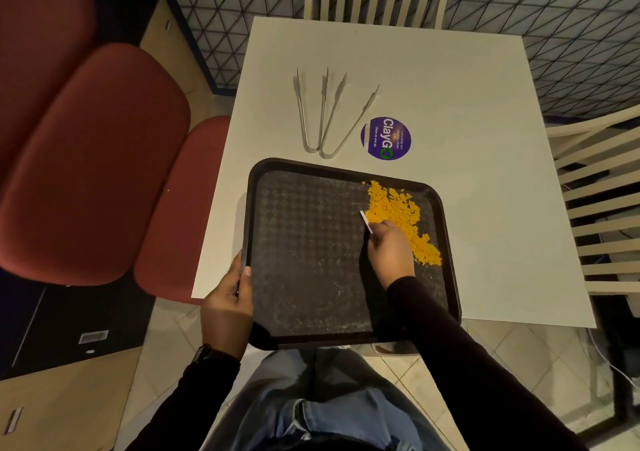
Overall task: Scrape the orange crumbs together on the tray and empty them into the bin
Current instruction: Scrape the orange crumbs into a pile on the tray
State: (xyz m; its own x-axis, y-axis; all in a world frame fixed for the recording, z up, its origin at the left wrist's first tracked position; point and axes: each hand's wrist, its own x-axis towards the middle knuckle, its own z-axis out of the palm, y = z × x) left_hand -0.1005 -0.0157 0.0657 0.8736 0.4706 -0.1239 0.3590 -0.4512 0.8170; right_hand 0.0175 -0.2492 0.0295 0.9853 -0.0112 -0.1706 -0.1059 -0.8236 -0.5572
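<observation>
A dark textured tray [304, 242] lies at the near edge of a white table [450, 104]. Orange crumbs [398, 211] are heaped in a band along the tray's right side, from the far rim down towards the right edge. My right hand [391, 253] sits on the tray just left of the heap, pinching a thin white card [366, 221] whose edge touches the crumbs. My left hand [228, 298] grips the tray's left rim near the front corner. No bin is in view.
Two metal tongs [322, 118] lie on the table beyond the tray, next to a round purple sticker [386, 138]. Red padded seats [97, 163] stand to the left, slatted cream chairs [602, 208] to the right and at the far side. Tiled floor lies below.
</observation>
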